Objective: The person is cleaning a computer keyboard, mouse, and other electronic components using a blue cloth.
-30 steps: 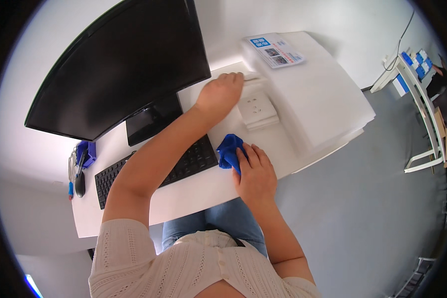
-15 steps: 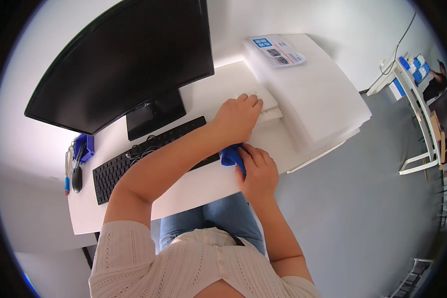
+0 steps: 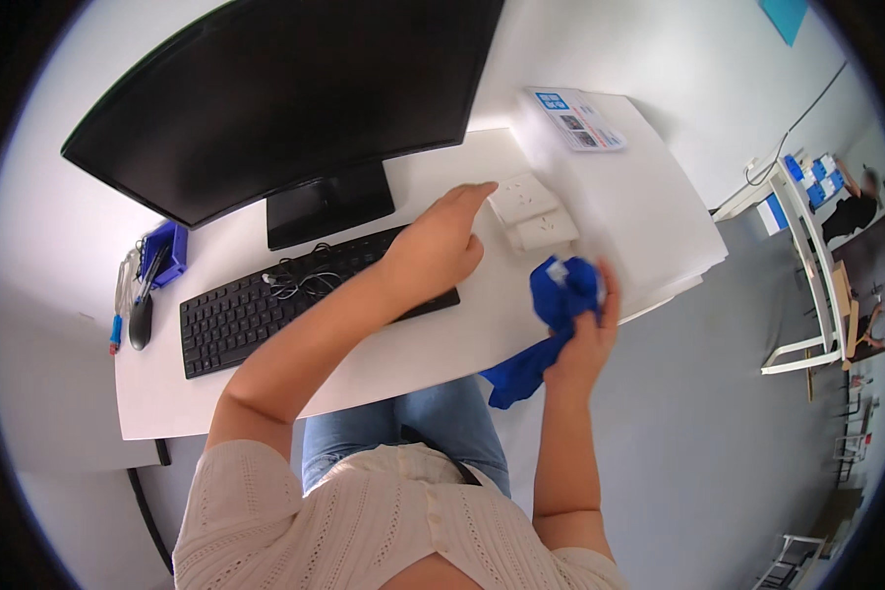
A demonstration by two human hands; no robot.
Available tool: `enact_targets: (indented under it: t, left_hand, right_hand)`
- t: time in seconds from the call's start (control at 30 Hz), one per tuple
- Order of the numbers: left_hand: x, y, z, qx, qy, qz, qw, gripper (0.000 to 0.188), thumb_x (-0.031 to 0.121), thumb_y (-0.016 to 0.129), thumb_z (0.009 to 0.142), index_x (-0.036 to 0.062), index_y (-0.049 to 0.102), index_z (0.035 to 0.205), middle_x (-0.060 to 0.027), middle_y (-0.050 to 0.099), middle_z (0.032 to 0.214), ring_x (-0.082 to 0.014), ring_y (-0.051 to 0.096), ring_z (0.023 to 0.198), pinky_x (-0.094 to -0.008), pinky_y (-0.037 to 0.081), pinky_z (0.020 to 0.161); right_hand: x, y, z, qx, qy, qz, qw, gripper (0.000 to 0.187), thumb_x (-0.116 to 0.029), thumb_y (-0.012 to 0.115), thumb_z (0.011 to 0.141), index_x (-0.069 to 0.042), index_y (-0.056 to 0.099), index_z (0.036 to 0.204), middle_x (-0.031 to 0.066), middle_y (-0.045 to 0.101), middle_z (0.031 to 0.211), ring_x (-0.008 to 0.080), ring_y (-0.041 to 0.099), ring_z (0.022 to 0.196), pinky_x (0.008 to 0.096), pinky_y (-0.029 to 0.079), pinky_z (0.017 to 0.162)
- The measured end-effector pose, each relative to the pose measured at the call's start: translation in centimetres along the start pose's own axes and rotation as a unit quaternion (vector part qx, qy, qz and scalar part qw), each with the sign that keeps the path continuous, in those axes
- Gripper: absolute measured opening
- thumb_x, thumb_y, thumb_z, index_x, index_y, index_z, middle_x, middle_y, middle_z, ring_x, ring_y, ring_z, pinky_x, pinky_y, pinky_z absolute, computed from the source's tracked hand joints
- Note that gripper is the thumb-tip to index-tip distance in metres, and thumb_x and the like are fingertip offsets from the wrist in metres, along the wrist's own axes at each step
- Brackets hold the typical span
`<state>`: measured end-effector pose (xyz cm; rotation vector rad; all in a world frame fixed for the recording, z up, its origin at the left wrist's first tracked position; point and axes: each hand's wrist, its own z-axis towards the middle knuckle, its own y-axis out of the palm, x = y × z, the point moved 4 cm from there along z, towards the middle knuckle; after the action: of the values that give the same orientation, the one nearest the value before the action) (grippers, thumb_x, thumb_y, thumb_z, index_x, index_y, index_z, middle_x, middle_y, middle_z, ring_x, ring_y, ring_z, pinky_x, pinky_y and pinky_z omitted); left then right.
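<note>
Right hand (image 3: 582, 339): raised at the near right edge of the bench (image 3: 442, 344); fingers clenched on a blue cloth (image 3: 551, 320).
Blue cloth: bunched at the top inside the grip, with a loose tail hanging down and to the left, off the bench edge and over the person's lap. Long axis runs from far right (the bunched end) to near left (the tail).
Left hand (image 3: 435, 251): reaches across the bench, palm down, over the right end of the black keyboard (image 3: 295, 300); fingers released and stretched out, holding nothing.
White power strip (image 3: 533, 211): lies on the bench just beyond the left fingertips, to their far right; whether the fingertips touch it cannot be told.
Key relation: the power strip lies far and slightly left of the cloth; the left hand is the nearer hand to it, the right hand with the cloth stands near but apart.
Earphone cable (image 3: 300, 280): coiled on the keyboard.
Monitor (image 3: 285, 98): black, at the far side of the bench.
</note>
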<state>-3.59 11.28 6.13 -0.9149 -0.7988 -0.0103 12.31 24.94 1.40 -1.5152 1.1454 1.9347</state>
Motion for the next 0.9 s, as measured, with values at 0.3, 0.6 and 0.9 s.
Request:
enact_targets:
  t: [0.3,0.6,0.9]
  left_hand:
    - [0.5,-4.2,-14.6,0.190,-0.052,-0.114,0.974,0.056,-0.016,0.059,0.077,0.0001,0.051,0.130,-0.0173,0.053,0.123,-0.0283,0.059,0.113,-0.0380,0.051,0.095]
    - [-0.7,-6.6,-18.5,0.218,-0.021,0.031,0.975,0.042,-0.017,0.059,0.075,-0.0007,0.058,0.114,-0.0176,0.055,0.117,-0.0261,0.057,0.099,-0.0357,0.051,0.081]
    - [2.8,-3.2,-13.4,0.091,0.077,-0.144,0.982,0.042,-0.011,0.062,0.081,0.0005,0.061,0.121,-0.0179,0.063,0.124,-0.0325,0.063,0.110,-0.0384,0.053,0.091]
  right_hand:
    - [-3.9,14.6,1.1,-0.142,-0.014,0.178,0.973,0.053,-0.005,0.054,0.093,-0.007,0.050,0.146,0.0091,0.056,0.138,0.0205,0.057,0.122,0.0331,0.048,0.098]
    - [7.4,19.0,-1.8,-0.411,-0.150,-0.384,0.813,0.038,-0.027,0.063,0.099,-0.007,0.065,0.131,0.0173,0.057,0.140,0.0312,0.056,0.128,0.0393,0.044,0.107]
    - [4.7,12.2,12.6,-0.244,-0.298,-0.593,0.707,0.029,-0.022,0.065,0.092,0.001,0.069,0.110,0.0211,0.068,0.114,0.0398,0.065,0.105,0.0457,0.053,0.093]
